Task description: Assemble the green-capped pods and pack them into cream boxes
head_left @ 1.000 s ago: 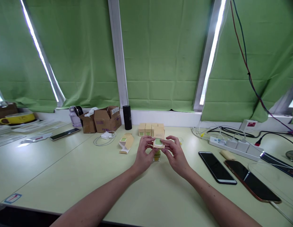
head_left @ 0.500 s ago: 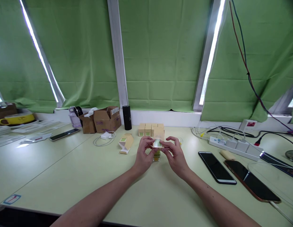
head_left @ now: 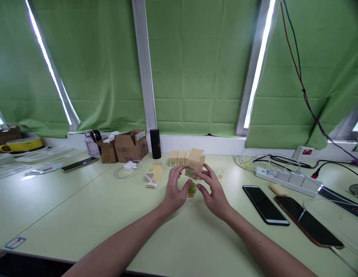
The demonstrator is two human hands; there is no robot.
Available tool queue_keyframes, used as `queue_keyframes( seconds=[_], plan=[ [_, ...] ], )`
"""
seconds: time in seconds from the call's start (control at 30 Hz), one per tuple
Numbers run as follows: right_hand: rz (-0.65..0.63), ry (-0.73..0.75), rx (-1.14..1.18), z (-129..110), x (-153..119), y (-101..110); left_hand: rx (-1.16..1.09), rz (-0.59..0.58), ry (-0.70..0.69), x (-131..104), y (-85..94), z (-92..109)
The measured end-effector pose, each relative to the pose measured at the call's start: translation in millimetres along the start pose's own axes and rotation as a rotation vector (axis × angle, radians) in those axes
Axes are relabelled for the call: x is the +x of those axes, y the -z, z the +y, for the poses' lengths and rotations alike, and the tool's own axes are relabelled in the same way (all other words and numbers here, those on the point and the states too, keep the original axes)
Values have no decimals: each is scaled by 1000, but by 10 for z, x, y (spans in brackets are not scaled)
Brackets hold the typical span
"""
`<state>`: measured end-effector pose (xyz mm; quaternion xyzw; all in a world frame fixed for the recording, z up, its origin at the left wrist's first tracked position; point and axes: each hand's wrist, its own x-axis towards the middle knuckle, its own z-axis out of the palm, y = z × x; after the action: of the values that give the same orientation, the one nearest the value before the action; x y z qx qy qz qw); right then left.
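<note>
Our left hand (head_left: 176,188) and right hand (head_left: 214,192) gripping a small tilted cardboard box (head_left: 195,159), a greenish jar (head_left: 191,189) close by, more boxes (head_left: 173,157) near the far edge of the tabletop (head_left: 109,207)

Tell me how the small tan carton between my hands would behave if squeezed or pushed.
The small tan carton is probably light, since it looks like thin card. It may dent under a firm pinch, as its top flap looks open. Its flat faces suggest sliding or tipping rather than rolling.
</note>
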<state>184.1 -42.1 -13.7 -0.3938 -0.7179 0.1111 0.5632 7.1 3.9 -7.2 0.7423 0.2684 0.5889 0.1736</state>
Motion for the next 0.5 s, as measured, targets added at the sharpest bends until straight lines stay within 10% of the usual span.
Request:
queue_keyframes(
  seconds=[0.5],
  plan=[
    [-222,283,-161,-144,-57,-40,-216,72,252,23,-2,-181]
  ],
)
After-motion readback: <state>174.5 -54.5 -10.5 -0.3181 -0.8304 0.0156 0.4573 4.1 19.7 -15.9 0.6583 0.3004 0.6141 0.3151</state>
